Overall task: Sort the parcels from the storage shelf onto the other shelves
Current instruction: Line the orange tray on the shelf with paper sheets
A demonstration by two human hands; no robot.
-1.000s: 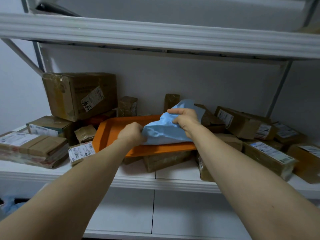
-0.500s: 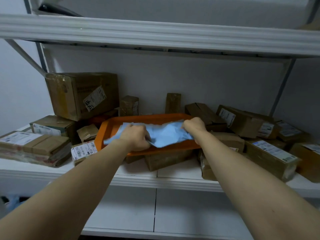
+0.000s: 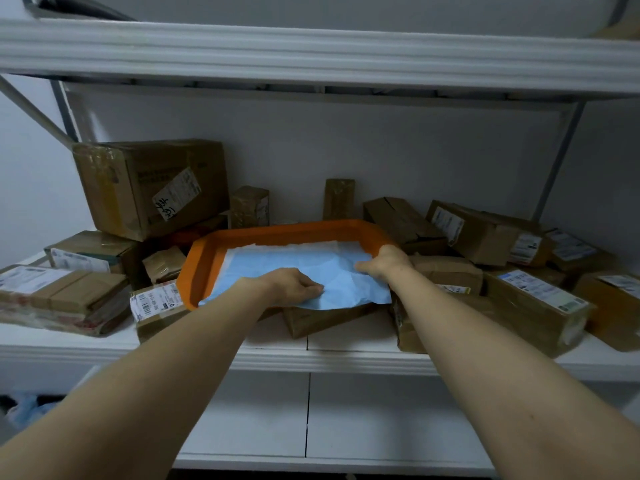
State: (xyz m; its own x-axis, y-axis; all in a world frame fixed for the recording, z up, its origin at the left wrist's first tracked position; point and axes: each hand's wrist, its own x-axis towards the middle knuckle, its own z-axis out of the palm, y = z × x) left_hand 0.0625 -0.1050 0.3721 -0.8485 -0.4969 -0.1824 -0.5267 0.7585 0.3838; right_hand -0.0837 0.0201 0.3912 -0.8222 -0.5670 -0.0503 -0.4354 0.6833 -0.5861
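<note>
Under my left hand (image 3: 294, 285) the blue sheet (image 3: 298, 256) lies spread in the orange tray (image 3: 197, 271). The fingers press flat on this thin, soft thing. My right hand (image 3: 386, 263) is at its right edge; whether it pinches, I cannot tell. Beyond both hands, cardboard parcels (image 3: 533, 303) crowd the storage shelf (image 3: 311, 358). I think they are stiff and rather light, best held by opposite sides.

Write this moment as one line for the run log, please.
step: lining orange tray | left hand: presses blue sheet flat | right hand: touches sheet at tray rim | parcels: around tray on shelf
</note>
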